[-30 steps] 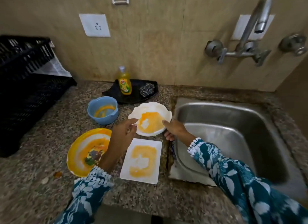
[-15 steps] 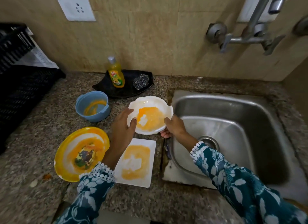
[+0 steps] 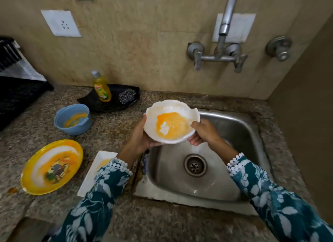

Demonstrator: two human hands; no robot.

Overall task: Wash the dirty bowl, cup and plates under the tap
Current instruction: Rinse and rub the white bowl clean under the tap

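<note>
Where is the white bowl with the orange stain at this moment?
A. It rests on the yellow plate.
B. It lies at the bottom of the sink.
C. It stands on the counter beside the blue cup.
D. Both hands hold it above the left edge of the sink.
D: the left hand and the right hand grip the white bowl by opposite rims, lifted over the left edge of the sink.

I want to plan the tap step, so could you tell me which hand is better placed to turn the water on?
Likely the right hand: it grips the white bowl on the side nearer the tap handles, so the left hand could keep holding.
</note>
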